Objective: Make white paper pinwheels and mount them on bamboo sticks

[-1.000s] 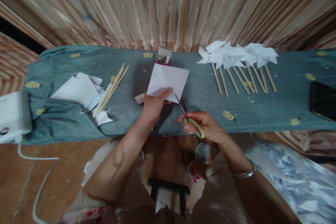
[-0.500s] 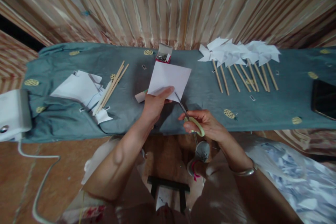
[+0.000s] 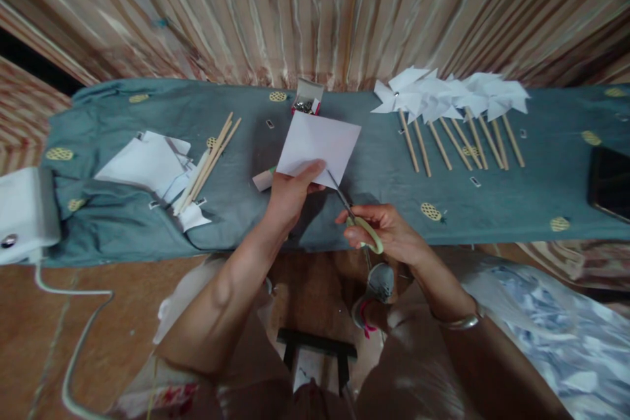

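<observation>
A square sheet of white paper (image 3: 319,141) is pinched in my left hand (image 3: 294,191), thumb on top and fingers beneath its near edge. My right hand (image 3: 384,230) grips a pair of scissors (image 3: 367,233) with pale yellow-green handles. The dark blades lie at the paper's near corner and point inward; whether they are closed on it is too small to tell. Just beyond the sheet stands a small open box (image 3: 306,97) of metal pins. Partly behind my left hand lies a pinkish tube-like piece (image 3: 264,180).
White paper pinwheels (image 3: 450,95) on wooden sticks lie in a row at the back right. Loose sticks (image 3: 209,164) and paper pieces (image 3: 142,164) are on the left. A white device (image 3: 27,216) with a cable stands at the left end, a dark phone-like slab (image 3: 610,184) at the right.
Both hands, the paper and the scissors keep almost the same pose. The view has shifted very slightly.
</observation>
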The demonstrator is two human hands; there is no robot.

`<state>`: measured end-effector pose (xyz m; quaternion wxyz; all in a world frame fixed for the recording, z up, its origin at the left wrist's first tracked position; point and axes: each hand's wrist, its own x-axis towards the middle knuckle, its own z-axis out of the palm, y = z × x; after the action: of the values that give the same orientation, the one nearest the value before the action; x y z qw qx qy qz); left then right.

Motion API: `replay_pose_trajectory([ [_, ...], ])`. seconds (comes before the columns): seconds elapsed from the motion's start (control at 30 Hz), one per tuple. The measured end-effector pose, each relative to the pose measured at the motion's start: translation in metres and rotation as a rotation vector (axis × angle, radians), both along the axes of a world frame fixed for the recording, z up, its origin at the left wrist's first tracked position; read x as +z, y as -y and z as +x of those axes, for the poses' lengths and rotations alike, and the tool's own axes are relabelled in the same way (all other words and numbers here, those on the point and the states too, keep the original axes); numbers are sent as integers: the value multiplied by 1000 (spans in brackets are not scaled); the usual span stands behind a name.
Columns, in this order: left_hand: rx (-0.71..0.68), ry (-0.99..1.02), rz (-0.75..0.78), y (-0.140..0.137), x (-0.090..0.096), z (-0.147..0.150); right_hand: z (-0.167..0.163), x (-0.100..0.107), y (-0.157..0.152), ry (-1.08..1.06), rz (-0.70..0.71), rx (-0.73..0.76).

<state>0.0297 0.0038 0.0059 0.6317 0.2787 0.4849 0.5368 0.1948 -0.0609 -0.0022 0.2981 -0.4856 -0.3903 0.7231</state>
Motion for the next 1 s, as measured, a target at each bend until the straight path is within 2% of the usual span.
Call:
replay_pose_trajectory([
  [0.23, -36, 10, 27, 1, -2, -3, 0, -2, 0, 5, 19, -10],
  [0.43, -55, -43, -22, 2, -1, -1, 1, 1, -2, 48, 64, 17],
  [1.0, -44, -34, -40, 2, 3, 1, 0, 0, -2, 25, 16, -29],
])
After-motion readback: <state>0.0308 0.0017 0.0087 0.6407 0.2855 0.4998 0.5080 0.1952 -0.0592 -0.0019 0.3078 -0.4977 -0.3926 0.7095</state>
